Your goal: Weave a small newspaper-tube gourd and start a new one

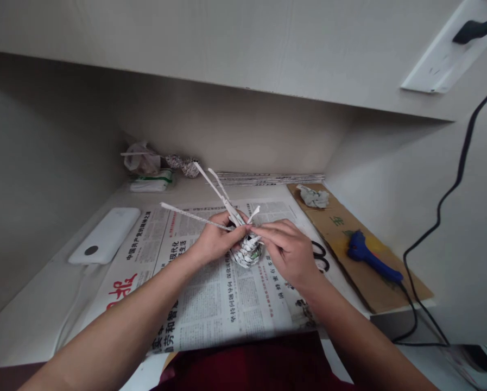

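Observation:
Between my hands is a small woven piece of rolled newspaper strips [247,253], held over a spread newspaper [202,309]. Several loose paper strips [213,183] stick out from its top and left side. My left hand [216,239] is closed around its upper left side, thumb pressed near the top. My right hand [286,247] meets it from the right, its thumb and index finger pinched at the weave's upper edge beside the left thumb. Part of the weave is hidden behind the fingers.
A blue glue gun [371,258] and crumpled paper [313,196] rest on cardboard [384,296] at right. Black-handled scissors [321,256] lie beside my right hand. A white power bank [105,236] is at left. Rolled paper sticks [267,178] line the back. A black cord [459,179] hangs right.

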`<act>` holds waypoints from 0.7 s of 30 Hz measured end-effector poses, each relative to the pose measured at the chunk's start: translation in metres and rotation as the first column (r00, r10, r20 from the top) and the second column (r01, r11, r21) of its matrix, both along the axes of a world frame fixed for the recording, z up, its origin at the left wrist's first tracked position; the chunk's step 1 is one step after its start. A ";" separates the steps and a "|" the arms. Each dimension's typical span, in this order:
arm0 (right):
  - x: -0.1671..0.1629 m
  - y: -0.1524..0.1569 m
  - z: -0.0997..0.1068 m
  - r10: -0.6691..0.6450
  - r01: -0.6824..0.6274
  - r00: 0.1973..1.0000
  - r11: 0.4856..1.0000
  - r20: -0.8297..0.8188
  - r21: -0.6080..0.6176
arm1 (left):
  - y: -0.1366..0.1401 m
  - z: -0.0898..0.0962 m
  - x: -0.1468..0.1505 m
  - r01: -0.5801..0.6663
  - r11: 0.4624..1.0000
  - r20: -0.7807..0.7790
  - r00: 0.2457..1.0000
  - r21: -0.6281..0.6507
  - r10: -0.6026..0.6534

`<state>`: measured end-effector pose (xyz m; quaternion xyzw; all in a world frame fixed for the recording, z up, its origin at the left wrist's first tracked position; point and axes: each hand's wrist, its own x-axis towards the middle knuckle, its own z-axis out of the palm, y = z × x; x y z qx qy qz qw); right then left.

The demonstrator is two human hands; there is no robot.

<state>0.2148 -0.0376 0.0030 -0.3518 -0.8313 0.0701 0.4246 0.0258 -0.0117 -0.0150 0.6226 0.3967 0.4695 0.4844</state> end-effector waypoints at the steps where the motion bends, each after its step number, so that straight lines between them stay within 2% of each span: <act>1: -0.002 -0.001 0.000 -0.002 0.001 1.000 0.999 -0.018 -0.034 | 0.000 0.001 0.000 0.002 1.000 0.004 1.000 -0.006 -0.002; 6: -0.008 -0.002 -0.001 -0.140 0.107 0.985 0.953 -0.100 -0.283 | -0.002 0.005 0.001 0.013 1.000 0.005 1.000 -0.028 -0.013; 12: -0.010 0.005 -0.005 -0.144 0.091 0.980 0.936 -0.134 -0.341 | -0.001 0.003 0.001 0.014 0.999 0.018 1.000 -0.041 -0.013; 14: -0.011 0.007 -0.008 -0.157 0.075 0.974 0.902 -0.161 -0.425 | -0.001 0.003 0.001 0.016 0.999 0.015 1.000 -0.036 -0.016; 17: -0.011 0.008 -0.010 -0.138 -0.007 0.967 0.825 -0.214 -0.565 | -0.001 0.003 0.001 0.033 0.999 0.014 0.999 -0.020 -0.033; 19: -0.011 0.007 -0.008 -0.122 0.008 0.977 0.839 -0.174 -0.545 | -0.001 0.003 0.002 0.031 0.999 0.002 1.000 -0.016 -0.031; 21: -0.011 0.006 -0.004 -0.135 0.094 0.989 0.900 -0.068 -0.426 | -0.002 0.004 0.002 0.023 1.000 -0.010 1.000 -0.012 -0.023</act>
